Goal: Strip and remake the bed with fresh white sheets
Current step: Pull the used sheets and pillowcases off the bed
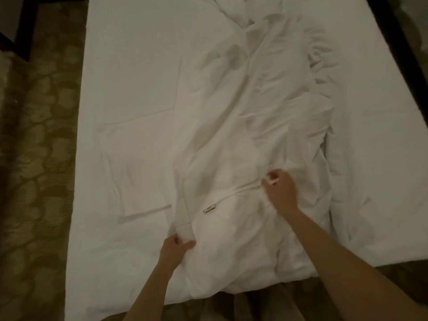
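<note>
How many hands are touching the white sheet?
2. The left hand grips a folded corner of the crumpled white sheet near the bed's foot; the right hand pinches its hem further up.

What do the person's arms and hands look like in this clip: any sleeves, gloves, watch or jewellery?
Both forearms are bare as far as the frame shows: no sleeve edge is visible on either. The left hand and right hand wear no gloves. No watch, bracelet or ring is visible, though the dim, slightly blurred picture could hide a thin band. Neither arm shows any visible markings.

Small label point(209, 209) print unreadable
</note>
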### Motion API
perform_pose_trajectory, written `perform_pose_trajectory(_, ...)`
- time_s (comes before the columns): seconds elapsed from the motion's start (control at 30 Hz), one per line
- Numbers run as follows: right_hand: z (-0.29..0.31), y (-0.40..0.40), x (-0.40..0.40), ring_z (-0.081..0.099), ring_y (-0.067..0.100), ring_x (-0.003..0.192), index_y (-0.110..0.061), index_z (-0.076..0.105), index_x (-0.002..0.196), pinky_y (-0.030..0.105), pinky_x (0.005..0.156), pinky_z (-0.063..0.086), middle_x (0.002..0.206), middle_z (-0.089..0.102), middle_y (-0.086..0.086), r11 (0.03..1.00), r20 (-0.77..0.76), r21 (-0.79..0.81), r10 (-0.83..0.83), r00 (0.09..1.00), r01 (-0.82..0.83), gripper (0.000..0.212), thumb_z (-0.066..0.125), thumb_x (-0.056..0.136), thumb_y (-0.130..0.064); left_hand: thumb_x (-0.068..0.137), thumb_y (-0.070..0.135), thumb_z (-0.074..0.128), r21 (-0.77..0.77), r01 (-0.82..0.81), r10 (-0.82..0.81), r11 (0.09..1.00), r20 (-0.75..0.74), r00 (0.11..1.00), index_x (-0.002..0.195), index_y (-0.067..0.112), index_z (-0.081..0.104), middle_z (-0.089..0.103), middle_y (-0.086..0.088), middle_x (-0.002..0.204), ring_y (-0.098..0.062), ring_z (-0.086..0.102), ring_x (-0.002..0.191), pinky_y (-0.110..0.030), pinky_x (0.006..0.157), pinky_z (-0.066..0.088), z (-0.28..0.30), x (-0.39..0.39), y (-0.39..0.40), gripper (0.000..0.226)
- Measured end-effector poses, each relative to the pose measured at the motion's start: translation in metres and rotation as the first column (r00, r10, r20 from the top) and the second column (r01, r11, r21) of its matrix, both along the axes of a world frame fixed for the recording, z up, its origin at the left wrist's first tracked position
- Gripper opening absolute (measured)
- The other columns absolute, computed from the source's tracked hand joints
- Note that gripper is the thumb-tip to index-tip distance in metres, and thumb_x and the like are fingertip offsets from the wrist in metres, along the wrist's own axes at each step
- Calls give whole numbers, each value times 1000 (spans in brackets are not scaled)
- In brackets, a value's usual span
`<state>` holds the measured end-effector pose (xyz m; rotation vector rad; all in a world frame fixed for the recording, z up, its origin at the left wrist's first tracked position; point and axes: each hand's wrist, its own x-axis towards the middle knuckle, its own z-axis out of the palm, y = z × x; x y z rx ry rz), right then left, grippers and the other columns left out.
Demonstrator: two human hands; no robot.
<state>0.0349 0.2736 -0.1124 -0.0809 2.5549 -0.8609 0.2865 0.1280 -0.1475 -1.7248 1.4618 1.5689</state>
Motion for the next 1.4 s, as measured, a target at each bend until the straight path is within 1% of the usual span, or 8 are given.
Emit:
perform_pose_trajectory(0.17,16,34,-67,40,33,122,-6,43,130,45,97,39,135,37,16,945,-234,16,-314,920,327,60,74,80,-19,80,21,77,-219,42,-40,975,17,999,93,6,60,62,-8,92,-37,61,99,-38,82,47,-1,1,20,25)
perform_pose_trajectory(0.33,8,57,-106,47,30,126,-14,33,145,43,104,40,139,47,12,965,102,-115,-226,969,237,79,77,79,-26,75,0,76,-597,-204,196,776,-80,977,135,5,37,41,-20,133,-39,41,123,-53,104,35,18,-37,39,72)
perform_pose_trajectory(0.53,2,60,-126,48,28,126,-19,46,140,48,106,40,139,48,9,985,298,-140,140,944,-102,95,68,60,-67,66,21,70,-692,102,-401,715,-287,870,128,11,47,40,-1,125,-28,46,118,-51,99,42,26,-120,105,67)
perform_pose_trajectory(0.67,12,60,-123,43,25,122,-7,50,132,36,101,39,137,37,8,946,308,-178,316,897,-272,51,56,92,-39,74,31,78,-602,307,-565,737,-299,769,142,11,32,34,-5,142,-21,36,131,-36,107,37,38,-197,162,85)
perform_pose_trajectory(0.87,29,71,-112,52,13,102,-19,54,100,22,86,40,107,55,-1,880,519,-470,213,828,69,22,38,101,-34,80,19,73,-658,278,-532,700,-220,818,145,7,24,41,-9,137,-28,54,116,-34,89,47,56,-270,192,82)
perform_pose_trajectory(1.1,28,167,-119,59,18,109,-11,51,131,34,95,49,122,59,0,892,306,-376,-138,942,253,64,72,80,-42,97,20,47,-696,621,-897,360,-75,436,151,5,15,44,-15,144,-31,50,123,-36,96,40,70,-279,248,64)
perform_pose_trajectory(1.23,15,237,-95,64,23,89,-10,67,95,36,81,53,93,69,6,842,238,-273,-409,881,465,25,72,83,-32,99,23,45,-650,738,-982,183,-77,175,150,7,17,53,-16,132,-32,57,109,-38,85,44,61,-269,294,61)
perform_pose_trajectory(1.4,-5,284,-65,57,21,82,-9,64,90,32,78,48,89,64,6,759,215,-171,-593,776,628,19,66,89,-28,97,32,46,-474,879,-998,61,-44,46,148,14,19,46,-14,134,-34,52,114,-42,90,42,46,-254,327,60)
